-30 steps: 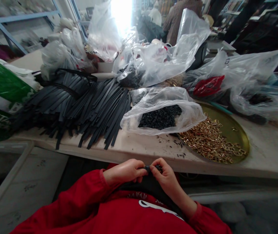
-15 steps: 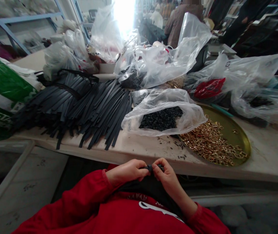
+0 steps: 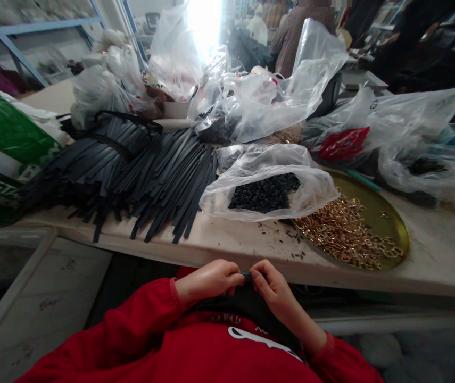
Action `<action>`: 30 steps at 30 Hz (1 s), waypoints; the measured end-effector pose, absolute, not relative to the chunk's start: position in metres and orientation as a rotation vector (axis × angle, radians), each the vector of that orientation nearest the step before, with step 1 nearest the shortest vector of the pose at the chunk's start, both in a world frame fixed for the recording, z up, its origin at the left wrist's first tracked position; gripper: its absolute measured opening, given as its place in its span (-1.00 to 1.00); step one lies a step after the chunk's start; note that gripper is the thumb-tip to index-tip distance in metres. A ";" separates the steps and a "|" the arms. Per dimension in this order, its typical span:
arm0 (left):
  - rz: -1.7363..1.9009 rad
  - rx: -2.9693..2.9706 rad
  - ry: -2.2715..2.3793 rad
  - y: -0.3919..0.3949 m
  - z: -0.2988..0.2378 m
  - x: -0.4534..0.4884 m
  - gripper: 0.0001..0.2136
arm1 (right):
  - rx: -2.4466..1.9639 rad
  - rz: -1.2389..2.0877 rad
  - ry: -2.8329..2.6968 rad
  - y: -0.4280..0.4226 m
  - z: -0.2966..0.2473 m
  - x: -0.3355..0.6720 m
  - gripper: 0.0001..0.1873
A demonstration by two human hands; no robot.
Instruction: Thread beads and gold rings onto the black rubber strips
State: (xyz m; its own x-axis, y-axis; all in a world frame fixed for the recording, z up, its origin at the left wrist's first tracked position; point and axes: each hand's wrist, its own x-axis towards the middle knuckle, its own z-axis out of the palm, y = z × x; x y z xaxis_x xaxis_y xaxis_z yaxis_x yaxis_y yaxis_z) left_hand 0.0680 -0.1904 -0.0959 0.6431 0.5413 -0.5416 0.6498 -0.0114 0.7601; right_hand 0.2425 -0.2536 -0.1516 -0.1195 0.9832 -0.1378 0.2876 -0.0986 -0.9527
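Observation:
Close to my body, in front of the table edge, a black strap (image 3: 247, 277) stretches between my two hands. My left hand (image 3: 221, 277) pinches one end between thumb and fingers. My right hand (image 3: 267, 281) closes on the other end, and most of the strap there is hidden by its fingers. Beyond them lies a bundle of long black straps (image 3: 167, 181). An open clear plastic bag (image 3: 247, 213) holds small black pieces (image 3: 267, 192). To its right, gold metal buckles (image 3: 347, 234) are heaped on a round gold tray (image 3: 395, 223).
Small black bits (image 3: 297, 255) are scattered along the front of the table (image 3: 211, 247). A green sack (image 3: 7, 154) stands at the left edge. Clear plastic bags (image 3: 251, 106) crowd the back, one with a red packet (image 3: 342, 143) inside. A person (image 3: 299, 34) is farther off.
Both hands stay almost in place with small finger movements. The dark thick part of the strap between them shows less, as my right fingers cover more of it.

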 end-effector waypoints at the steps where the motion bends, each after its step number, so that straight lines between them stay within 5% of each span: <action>1: -0.103 1.693 0.990 -0.192 -0.096 0.069 -0.68 | -1.449 1.201 -1.525 -0.254 -0.150 0.243 -0.75; 20: -0.067 2.017 0.994 -0.175 -0.096 0.084 -0.71 | -1.547 0.877 -1.620 -0.244 -0.148 0.250 -0.74; 30: 0.248 2.487 1.311 -0.124 -0.118 0.076 -0.81 | -1.807 -0.057 -1.906 -0.162 -0.189 0.308 -0.62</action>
